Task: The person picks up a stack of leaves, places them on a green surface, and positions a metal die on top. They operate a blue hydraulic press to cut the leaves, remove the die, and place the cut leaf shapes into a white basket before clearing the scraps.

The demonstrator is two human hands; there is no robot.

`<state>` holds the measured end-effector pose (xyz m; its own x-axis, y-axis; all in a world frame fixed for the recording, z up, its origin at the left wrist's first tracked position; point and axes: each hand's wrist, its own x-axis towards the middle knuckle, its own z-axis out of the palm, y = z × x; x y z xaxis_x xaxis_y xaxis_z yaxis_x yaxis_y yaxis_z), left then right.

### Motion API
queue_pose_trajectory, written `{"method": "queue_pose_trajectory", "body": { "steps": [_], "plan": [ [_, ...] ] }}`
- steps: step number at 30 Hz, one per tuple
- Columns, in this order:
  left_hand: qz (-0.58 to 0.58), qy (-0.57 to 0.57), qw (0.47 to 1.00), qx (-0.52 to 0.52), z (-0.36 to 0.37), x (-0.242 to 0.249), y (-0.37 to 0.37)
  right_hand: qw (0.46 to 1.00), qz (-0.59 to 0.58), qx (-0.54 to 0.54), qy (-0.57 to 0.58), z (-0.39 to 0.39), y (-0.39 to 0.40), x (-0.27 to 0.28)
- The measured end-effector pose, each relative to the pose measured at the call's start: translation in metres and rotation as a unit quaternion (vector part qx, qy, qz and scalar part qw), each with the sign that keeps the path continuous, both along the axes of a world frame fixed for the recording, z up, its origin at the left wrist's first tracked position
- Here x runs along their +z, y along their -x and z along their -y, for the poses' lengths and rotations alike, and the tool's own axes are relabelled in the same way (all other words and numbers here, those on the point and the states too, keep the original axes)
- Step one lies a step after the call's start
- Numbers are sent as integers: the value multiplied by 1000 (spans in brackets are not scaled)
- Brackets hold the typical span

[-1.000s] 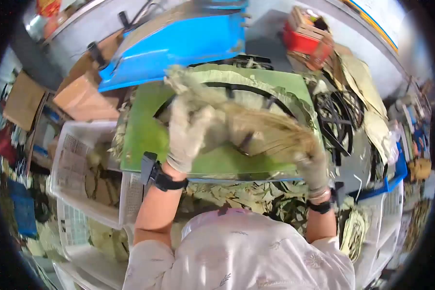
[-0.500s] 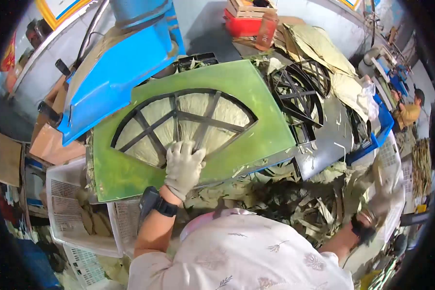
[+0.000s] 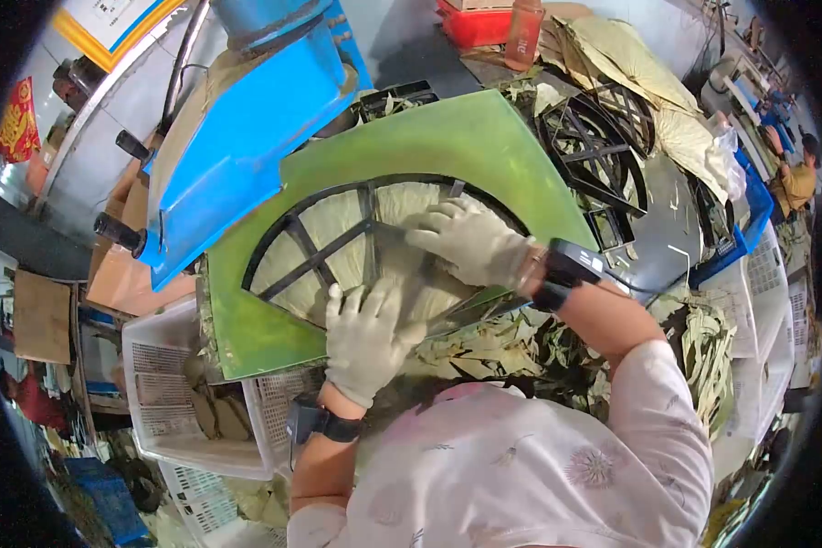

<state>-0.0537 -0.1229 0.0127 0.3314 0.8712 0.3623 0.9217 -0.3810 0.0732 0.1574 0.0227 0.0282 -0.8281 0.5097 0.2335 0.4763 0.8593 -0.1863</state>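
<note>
A black fan-shaped cutting die lies on a green board, with pale, pleated sheet material showing through its openings. My left hand, in an off-white glove, rests at the die's near edge, fingers stretched out and apart. Across the right part of the die, my gloved right hand lies palm down with its fingers extended. It covers some of the die's right-hand ribs. Nothing is visible gripped in either hand.
A blue machine part with black handles overhangs the board's left side. More black dies and pale sheets lie at right. Leafy scraps are heaped below the board; a white crate stands lower left. Another person is far right.
My right hand has come from the lower right, beside the white crates, onto the right part of the die. My left hand stays at the near edge. The camera view has shifted.
</note>
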Motion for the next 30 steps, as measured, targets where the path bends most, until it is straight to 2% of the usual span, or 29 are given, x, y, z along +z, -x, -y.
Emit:
{"method": "queue_pose_trajectory", "body": {
  "steps": [1, 3, 6, 8, 9, 12, 13, 15, 16, 17, 18, 19, 20, 21, 22, 24, 26, 28, 30],
  "plan": [
    [4, -1, 1000, 1, 0, 0, -1, 997, 71, 4, 12, -5, 8, -5],
    [-23, 19, 1000, 2, -2, 1, -4, 997, 70, 23, 0, -10, 15, -8],
    [12, 13, 1000, -6, -5, 1, 0, 995, 98, 18, 19, -13, 19, -16],
    [36, 20, 999, -13, -6, 4, 0, 999, 24, -5, 21, -15, 19, -36],
    [37, 14, 999, -12, -6, 8, 1, 1000, 25, -4, 15, -10, 19, -27],
    [0, 113, 994, -3, -5, 15, -2, 997, 20, -48, -51, 31, 18, 22],
    [-4, 119, 993, -10, -2, 16, -5, 997, 17, -55, -45, 40, 20, 19],
    [-37, 126, 991, 36, 0, 21, -14, 987, -93, -72, -108, 49, 19, 18],
    [-48, 147, 987, 32, 3, 23, -17, 983, -56, -35, -170, 54, 10, 34],
    [-54, 144, 988, 15, 5, 23, -19, 982, -56, -53, -173, 55, 2, 34],
    [-30, 2, 999, -26, 6, 21, -22, 983, -71, -64, -155, 58, -9, 32],
    [3, -139, 988, -72, 8, 19, -26, 984, -84, -79, -138, 61, -23, 31],
    [13, -173, 979, -107, 13, 17, -26, 982, -95, -91, -137, 63, -40, 22],
    [24, -207, 971, -120, 16, 15, -27, 979, -88, -120, -142, 68, -59, 19],
    [28, -223, 966, -129, 18, 11, -23, 972, -133, -161, -111, 74, -79, 16],
    [49, -206, 971, -107, 13, -2, -17, 951, -185, -240, -58, 88, -124, 12],
    [62, -193, 975, -96, 4, -11, -16, 918, -205, -335, -60, 95, -172, -2],
    [33, -127, 991, -41, -2, -18, -15, 875, -232, -422, -56, 99, -216, -15],
    [25, -133, 990, -40, -7, -29, -13, 822, -253, -508, -45, 102, -263, -33]
  ]
}}
